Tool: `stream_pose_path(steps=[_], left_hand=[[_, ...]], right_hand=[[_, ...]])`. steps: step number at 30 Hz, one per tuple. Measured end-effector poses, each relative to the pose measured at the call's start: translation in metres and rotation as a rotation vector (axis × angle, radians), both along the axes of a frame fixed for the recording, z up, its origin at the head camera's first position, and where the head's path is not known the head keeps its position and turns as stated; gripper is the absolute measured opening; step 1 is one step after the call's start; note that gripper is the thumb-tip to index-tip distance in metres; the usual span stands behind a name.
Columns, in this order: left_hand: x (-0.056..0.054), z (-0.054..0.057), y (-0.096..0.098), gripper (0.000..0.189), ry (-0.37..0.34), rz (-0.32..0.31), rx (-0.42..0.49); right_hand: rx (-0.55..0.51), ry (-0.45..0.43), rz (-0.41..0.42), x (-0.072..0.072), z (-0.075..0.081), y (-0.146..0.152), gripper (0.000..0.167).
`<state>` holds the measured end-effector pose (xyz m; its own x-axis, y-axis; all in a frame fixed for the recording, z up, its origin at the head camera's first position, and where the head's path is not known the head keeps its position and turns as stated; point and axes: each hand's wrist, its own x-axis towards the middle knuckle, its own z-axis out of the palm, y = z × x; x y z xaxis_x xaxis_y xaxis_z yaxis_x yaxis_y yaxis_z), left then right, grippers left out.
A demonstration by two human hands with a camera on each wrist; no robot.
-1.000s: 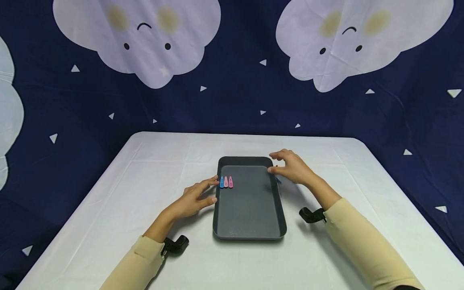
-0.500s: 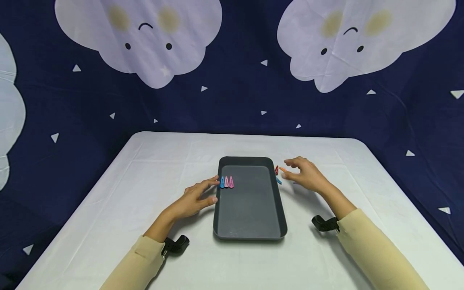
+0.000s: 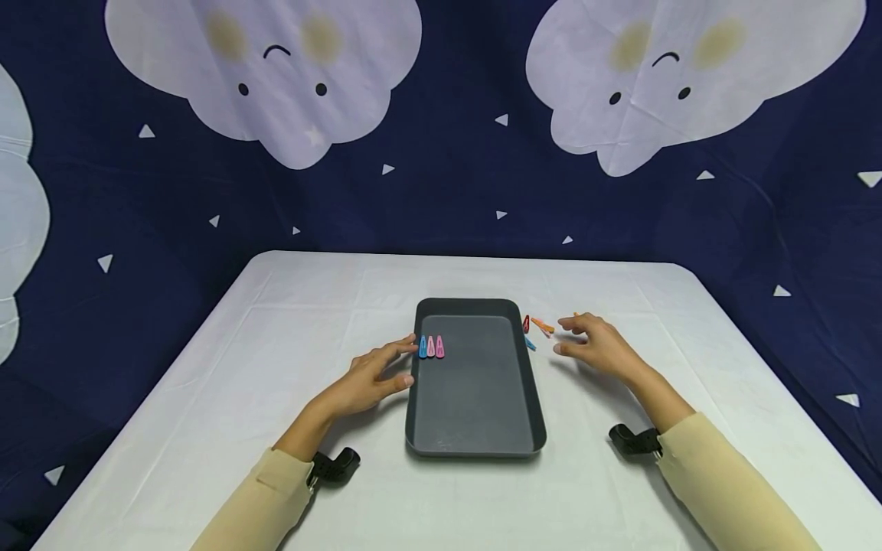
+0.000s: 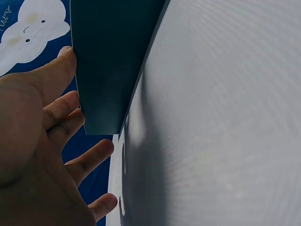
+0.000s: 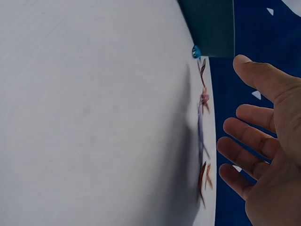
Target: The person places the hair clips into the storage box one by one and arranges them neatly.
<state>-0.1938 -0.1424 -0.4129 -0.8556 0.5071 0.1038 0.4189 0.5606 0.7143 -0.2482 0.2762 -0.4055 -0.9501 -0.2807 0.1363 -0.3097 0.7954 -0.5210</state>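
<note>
Right hand (image 3: 598, 348) now farther from gray tray (image 3: 475, 402), loose clips (image 3: 543, 326) between

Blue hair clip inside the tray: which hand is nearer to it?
Left: the left hand is at the left rim of the tray, close beside the blue hair clip; the right hand is beyond the opposite rim.

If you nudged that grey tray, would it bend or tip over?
The tray probably won't bend, since its walls stand straight. It likely won't tip: it lies flat, wide and low. A hard push might slide the three clips inside, which seem loose.
</note>
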Motion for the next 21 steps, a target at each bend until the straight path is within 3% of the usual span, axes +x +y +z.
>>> stream_pose_path(steps=[21], left_hand=[[0.0, 0.0, 0.001, 0.052, 0.005, -0.001, 0.002]], right_hand=[[0.039, 0.04, 0.019, 0.008, -0.012, 0.013, 0.053]])
